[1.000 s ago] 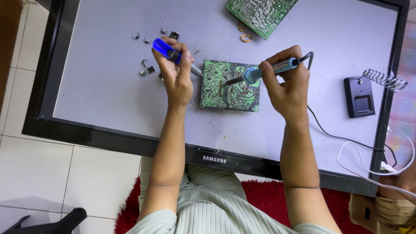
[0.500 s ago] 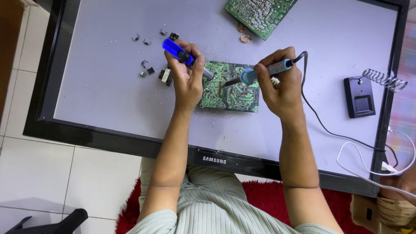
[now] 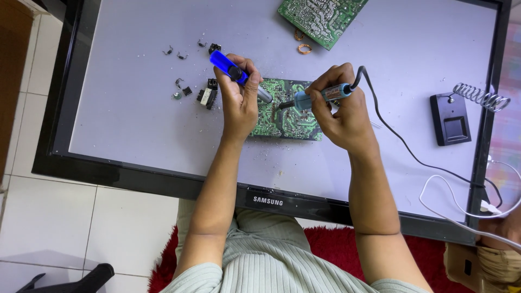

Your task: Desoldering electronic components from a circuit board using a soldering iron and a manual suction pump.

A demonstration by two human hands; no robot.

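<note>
A green circuit board lies flat on a pale grey panel with a black frame. My left hand grips a blue desoldering pump, its grey nozzle slanting down onto the board's upper left. My right hand holds a soldering iron with a teal handle. The iron's dark tip touches the board close to the pump's nozzle. A black cord runs from the iron to the right.
A second green board lies at the far edge, two copper coils beside it. Small loose parts and a black component sit left of my hand. A black iron stand with a wire coil sits right; a white cable loops nearby.
Both hands have shifted slightly. The pump's nozzle and the iron's tip have drawn closer together over the board's upper left area.
</note>
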